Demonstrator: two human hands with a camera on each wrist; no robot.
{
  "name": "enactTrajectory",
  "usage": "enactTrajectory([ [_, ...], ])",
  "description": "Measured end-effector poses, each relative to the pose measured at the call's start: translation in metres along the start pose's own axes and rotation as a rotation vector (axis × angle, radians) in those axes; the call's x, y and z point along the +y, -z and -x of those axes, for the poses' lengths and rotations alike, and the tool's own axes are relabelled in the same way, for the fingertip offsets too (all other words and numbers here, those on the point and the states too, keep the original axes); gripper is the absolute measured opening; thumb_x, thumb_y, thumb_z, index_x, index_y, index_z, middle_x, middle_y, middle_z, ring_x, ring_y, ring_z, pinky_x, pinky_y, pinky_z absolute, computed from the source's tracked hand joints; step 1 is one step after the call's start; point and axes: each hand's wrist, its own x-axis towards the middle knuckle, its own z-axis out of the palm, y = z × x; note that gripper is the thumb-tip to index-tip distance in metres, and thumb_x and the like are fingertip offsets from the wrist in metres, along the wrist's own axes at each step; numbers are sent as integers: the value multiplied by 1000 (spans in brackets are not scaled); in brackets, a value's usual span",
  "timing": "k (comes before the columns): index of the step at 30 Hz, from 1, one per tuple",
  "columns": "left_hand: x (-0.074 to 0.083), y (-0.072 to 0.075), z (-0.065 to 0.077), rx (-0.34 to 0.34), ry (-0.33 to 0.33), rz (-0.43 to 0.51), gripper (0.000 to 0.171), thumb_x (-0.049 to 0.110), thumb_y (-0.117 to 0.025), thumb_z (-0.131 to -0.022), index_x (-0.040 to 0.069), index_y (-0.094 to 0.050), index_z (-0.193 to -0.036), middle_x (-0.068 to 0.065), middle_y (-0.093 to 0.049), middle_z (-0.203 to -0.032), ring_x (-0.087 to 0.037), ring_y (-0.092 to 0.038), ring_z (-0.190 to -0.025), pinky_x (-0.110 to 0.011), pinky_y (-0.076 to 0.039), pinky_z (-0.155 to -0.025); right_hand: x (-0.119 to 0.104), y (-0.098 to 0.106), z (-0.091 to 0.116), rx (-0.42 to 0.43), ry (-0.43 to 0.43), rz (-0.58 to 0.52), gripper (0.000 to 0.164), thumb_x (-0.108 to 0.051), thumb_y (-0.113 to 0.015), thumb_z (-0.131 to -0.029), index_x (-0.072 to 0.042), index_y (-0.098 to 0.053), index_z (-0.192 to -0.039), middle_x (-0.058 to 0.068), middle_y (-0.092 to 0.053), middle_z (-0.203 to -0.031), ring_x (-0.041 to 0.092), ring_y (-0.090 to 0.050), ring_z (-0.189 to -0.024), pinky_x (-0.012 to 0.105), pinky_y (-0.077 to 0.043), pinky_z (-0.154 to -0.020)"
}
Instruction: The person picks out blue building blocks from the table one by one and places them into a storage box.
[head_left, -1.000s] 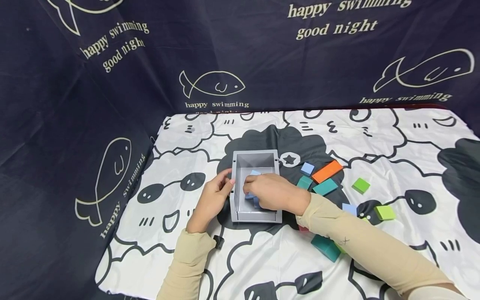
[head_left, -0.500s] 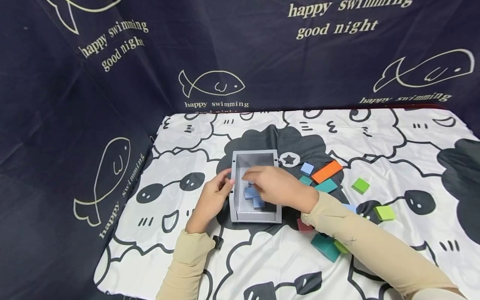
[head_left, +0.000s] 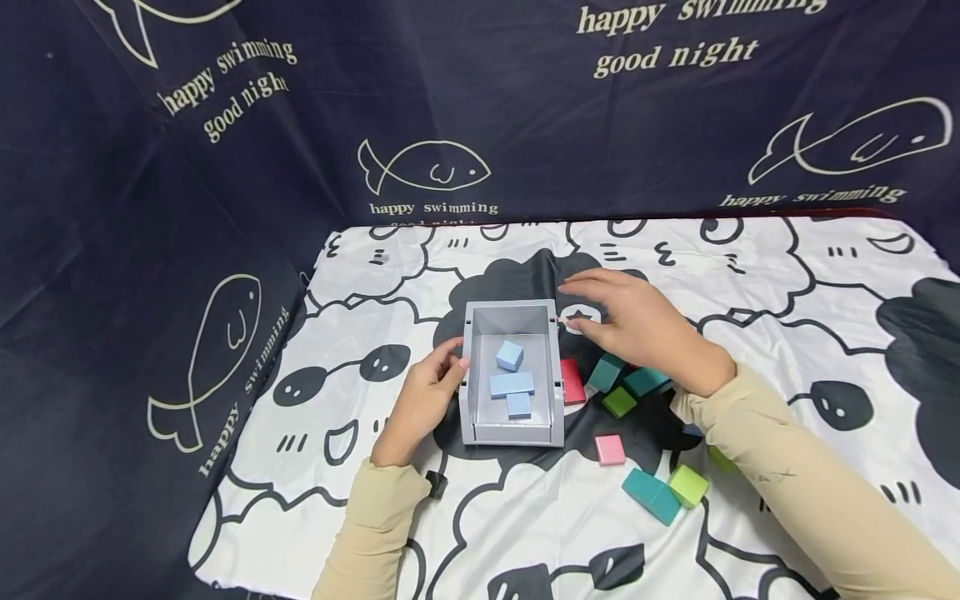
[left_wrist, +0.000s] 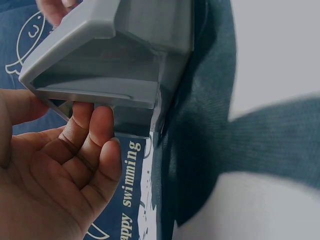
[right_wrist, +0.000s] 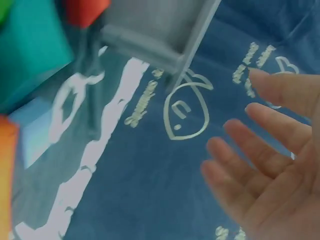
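Observation:
A grey plastic bin (head_left: 512, 435) stands on the cloth, with three light blue blocks inside: a cube (head_left: 510, 356), a longer block (head_left: 512, 385) and a small block (head_left: 518, 406). My left hand (head_left: 427, 400) grips the bin's left wall; in the left wrist view its thumb and curled fingertips meet at the rim. My right hand (head_left: 645, 325) hovers past the bin's right side, fingers extended and holding nothing. Beneath and near it lie teal blocks (head_left: 606, 373), a red block (head_left: 572, 382) beside the bin, and a green block (head_left: 619, 402).
Closer to me are a pink block (head_left: 610, 450), a teal block (head_left: 651, 496) and a lime cube (head_left: 687, 486). The right wrist view shows an orange block (right_wrist: 7, 175) and a blue block (right_wrist: 35, 131). A dark fish-print curtain (head_left: 420, 83) hangs behind the table.
My right hand has come out of the bin and moved right and away from me, leaving the light blue cube inside with the other two blue blocks. The left hand stays put.

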Motion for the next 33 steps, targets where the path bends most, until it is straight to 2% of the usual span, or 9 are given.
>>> enactTrajectory([
  [5,-1,0,0,-3,8,14,36,19,-54,-97,5,-54,-131,-5,-55,-77,-14,-50,-66,-30,-43,-57,18,-5,8,-156,-143,19,50,-18,-73,-82,-1,-58,-126,19,-50,-132,32,-43,-119,53,-41,-95],
  [9,-2,-1,0,-5,8,13,36,20,-54,-97,5,-54,-131,-5,-55,-77,-14,-50,-66,-29,-43,-57,32,-14,14,-210,-189,35,48,-15,-73,-80,1,-59,-123,22,-51,-128,33,-48,-113,53,-45,-90],
  [15,-3,-1,0,-8,7,15,37,20,-54,-97,4,-54,-131,-5,-55,-77,-14,-50,-66,-28,-43,-57,48,-26,20,-233,-172,43,37,-8,-73,-77,3,-66,-112,22,-60,-112,30,-56,-96,50,-49,-82],
  [20,-2,0,0,-9,14,10,37,20,-54,-98,5,-54,-131,-5,-55,-78,-14,-50,-67,-29,-43,-58,55,-33,23,-272,-178,35,31,-4,-70,-77,2,-68,-107,20,-62,-108,29,-57,-93,49,-49,-80],
  [26,-2,0,0,-5,9,7,37,20,-54,-98,4,-54,-131,-5,-56,-78,-15,-51,-67,-30,-43,-59,60,-37,24,-257,-133,44,23,6,-65,-72,3,-70,-95,18,-64,-94,27,-56,-81,46,-50,-73],
  [33,-3,0,0,-4,-2,-9,38,21,-53,-98,4,-53,-132,-5,-57,-79,-14,-51,-67,-30,-44,-58,62,-39,24,-272,-140,54,18,6,-67,-70,1,-71,-87,14,-63,-87,24,-56,-75,42,-51,-68],
])
